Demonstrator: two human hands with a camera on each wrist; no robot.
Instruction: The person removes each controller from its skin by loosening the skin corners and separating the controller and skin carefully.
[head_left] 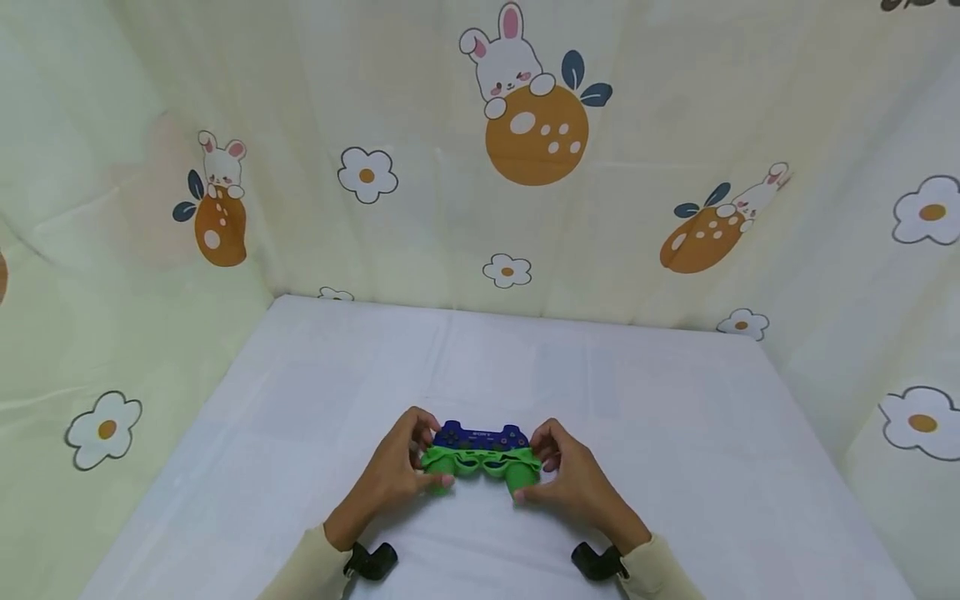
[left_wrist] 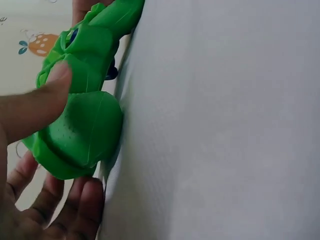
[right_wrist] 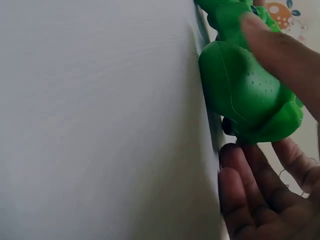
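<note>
A blue game controller [head_left: 483, 439] marked SONY lies on the white cloth near the front middle, its far part bare. A green silicone cover [head_left: 480, 461] wraps the near part and both handles. My left hand [head_left: 399, 467] grips the controller's left end, thumb on the green handle and fingers along the outer side. At the other end my right hand [head_left: 576, 477] holds it likewise, thumb against the right handle. In the wrist views the cover [left_wrist: 85, 125] bulges around each handle, and a dark blue bit shows beneath the cover [right_wrist: 240, 85] at right.
White cloth [head_left: 480, 358] spreads around the controller on all sides. Behind and beside it hangs a cream curtain [head_left: 420, 233] printed with rabbits, oranges and flowers. A black camera mount [head_left: 375, 562] sits at the left wrist, another mount [head_left: 596, 562] at the right.
</note>
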